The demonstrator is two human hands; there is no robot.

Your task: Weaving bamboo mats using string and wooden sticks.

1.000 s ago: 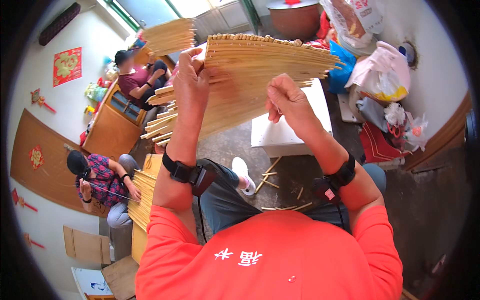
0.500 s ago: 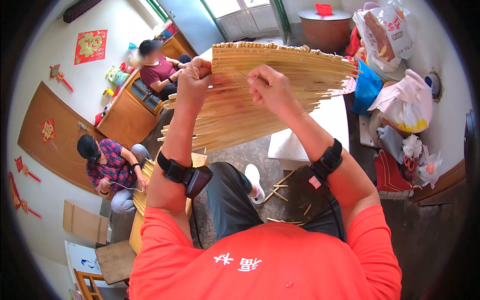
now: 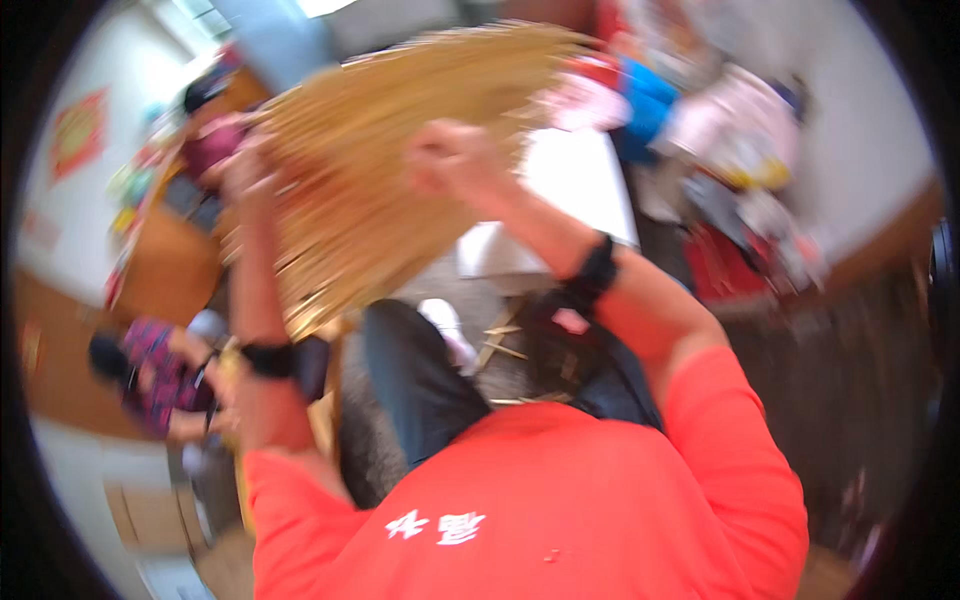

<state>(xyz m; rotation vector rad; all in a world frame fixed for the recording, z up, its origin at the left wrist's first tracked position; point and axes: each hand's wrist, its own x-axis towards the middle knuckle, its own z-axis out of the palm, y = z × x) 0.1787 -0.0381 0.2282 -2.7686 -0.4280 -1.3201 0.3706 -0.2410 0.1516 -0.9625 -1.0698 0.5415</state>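
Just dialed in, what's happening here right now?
A person in an orange shirt holds up a big fanned bundle of thin bamboo sticks with both hands: the left hand at its left edge, the right hand on its front. The picture is motion-blurred. Another person sits at lower left.

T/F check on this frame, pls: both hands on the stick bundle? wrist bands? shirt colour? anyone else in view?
1. Both hands grip the bundle of thin bamboo sticks. True: left hand and right hand are on it, though the frame is blurred.
2. The bundle rests flat on the white table. False: it is held up in the air.
3. Each wrist carries a black band. True.
4. The person wears a blue shirt. False: it is orange-red.
5. Another person sits at lower left. True.
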